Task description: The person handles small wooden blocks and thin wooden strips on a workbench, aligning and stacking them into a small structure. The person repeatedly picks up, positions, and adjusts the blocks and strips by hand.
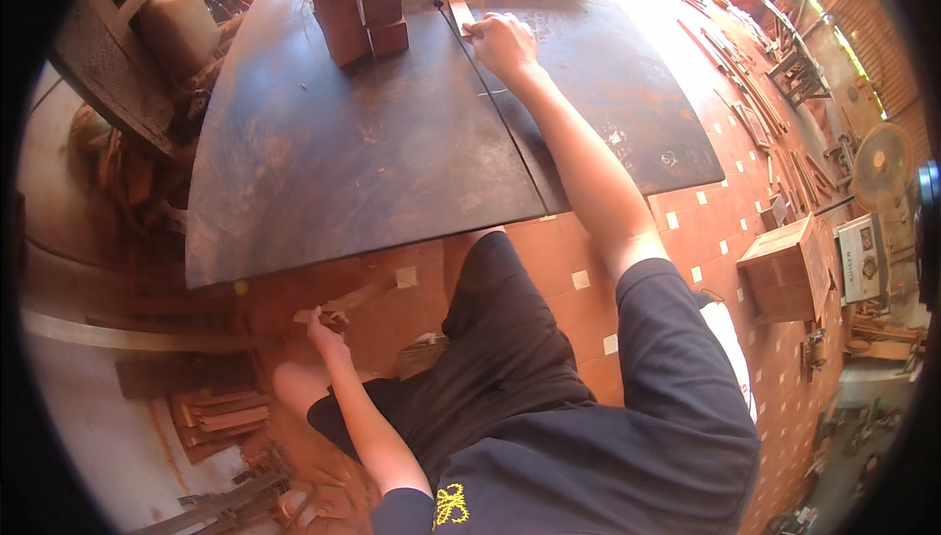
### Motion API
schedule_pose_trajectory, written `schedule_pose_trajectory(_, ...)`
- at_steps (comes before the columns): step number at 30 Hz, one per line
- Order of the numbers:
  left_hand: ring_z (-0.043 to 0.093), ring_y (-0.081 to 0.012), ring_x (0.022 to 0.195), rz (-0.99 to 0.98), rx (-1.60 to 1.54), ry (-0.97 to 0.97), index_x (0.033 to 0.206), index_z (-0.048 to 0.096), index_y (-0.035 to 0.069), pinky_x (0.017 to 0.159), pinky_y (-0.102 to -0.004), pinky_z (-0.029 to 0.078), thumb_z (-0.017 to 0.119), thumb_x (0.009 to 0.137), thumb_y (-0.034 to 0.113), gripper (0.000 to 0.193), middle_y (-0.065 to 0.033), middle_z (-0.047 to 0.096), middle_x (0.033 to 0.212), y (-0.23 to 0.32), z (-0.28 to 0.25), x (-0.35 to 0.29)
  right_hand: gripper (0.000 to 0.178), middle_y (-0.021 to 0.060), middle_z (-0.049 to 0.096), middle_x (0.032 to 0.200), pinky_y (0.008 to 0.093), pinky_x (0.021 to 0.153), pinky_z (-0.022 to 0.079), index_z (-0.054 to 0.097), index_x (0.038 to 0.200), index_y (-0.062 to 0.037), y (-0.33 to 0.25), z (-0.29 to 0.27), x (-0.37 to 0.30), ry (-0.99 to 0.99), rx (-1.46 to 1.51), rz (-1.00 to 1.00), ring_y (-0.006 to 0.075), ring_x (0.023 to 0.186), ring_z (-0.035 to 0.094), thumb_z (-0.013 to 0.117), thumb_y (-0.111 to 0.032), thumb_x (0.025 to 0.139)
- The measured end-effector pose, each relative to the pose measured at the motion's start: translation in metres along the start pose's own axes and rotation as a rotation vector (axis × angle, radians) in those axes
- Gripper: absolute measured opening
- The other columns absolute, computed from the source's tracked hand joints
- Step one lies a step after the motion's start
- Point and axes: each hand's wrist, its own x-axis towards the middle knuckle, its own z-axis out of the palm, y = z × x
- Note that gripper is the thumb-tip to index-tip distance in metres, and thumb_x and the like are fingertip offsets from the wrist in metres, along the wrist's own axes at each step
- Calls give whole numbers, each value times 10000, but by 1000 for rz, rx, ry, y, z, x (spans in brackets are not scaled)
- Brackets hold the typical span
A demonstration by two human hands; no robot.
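Observation:
My right hand (pixel 504 43) reaches over the dark metal table (pixel 392 153), its fingers closed on a small wooden block (pixel 459 16). The block lies beside the narrow slot that runs down the table. A little left of it, several reddish-brown wooden blocks (pixel 338 14) stand grouped on the tabletop. Below the table's near edge, off to the left, my left hand (pixel 329 331) is closed around a thin, pale piece of wood (pixel 304 316). Blur hides how far that piece extends.
Past the table's left edge stand a plastic jug (pixel 179 24) and a stack of boards (pixel 221 413). To the right, a wooden box (pixel 786 268), a fan (pixel 881 165) and long wood strips (pixel 730 60) are on or near the tiled floor (pixel 578 280).

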Motion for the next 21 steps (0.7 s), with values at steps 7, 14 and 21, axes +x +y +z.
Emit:
schedule_pose_trajectory(7,605,-191,639,30,58,14,941,604,70,582,-324,526,602,938,271,202,-66,606,767,-4,-6,4,171,37,690,1098,432,971,442,802,1008,-263,-6,-7,0,-23,-2,-8,255,1115,593,704,-273,868)
schedule_pose_trajectory(14,618,-185,646,274,89,83,965,603,36,597,-314,506,576,974,234,200,-95,635,792,0,-9,-1,172,36,673,1120,444,982,421,805,993,-257,-13,-14,-1,-40,18,-32,259,1147,556,738,-311,844)
schedule_pose_trajectory(21,622,-209,685,843,-100,278,1010,590,-72,660,-326,515,544,1020,262,337,-152,658,854,37,1,-55,149,-20,684,1132,405,965,430,803,964,-221,-1,-12,1,4,-27,-94,219,1178,541,713,-270,856)
